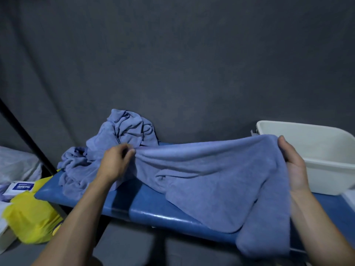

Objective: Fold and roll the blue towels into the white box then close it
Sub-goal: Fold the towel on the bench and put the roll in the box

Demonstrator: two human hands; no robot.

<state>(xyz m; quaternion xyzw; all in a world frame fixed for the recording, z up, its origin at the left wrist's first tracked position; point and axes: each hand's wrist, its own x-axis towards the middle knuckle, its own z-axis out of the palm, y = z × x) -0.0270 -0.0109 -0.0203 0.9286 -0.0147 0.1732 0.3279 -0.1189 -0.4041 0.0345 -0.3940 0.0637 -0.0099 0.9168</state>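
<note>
A blue towel point(217, 175) is stretched between both my hands above the blue padded bench point(134, 204). My left hand point(115, 162) pinches its bunched left end. My right hand point(294, 162) grips its upper right corner, and the rest hangs down over the bench's front edge. A crumpled heap of more blue towels point(123, 135) lies at the bench's far left, behind my left hand. The white box point(326, 156) stands open at the right end of the bench, just behind my right hand; its inside looks bare and no lid shows.
A dark grey curtain hangs close behind the bench. A yellow bag point(30, 217) and a small white carton with blue print point(19, 189) lie left of the bench. A black pole point(28, 143) slants down at the left. Grey floor shows below.
</note>
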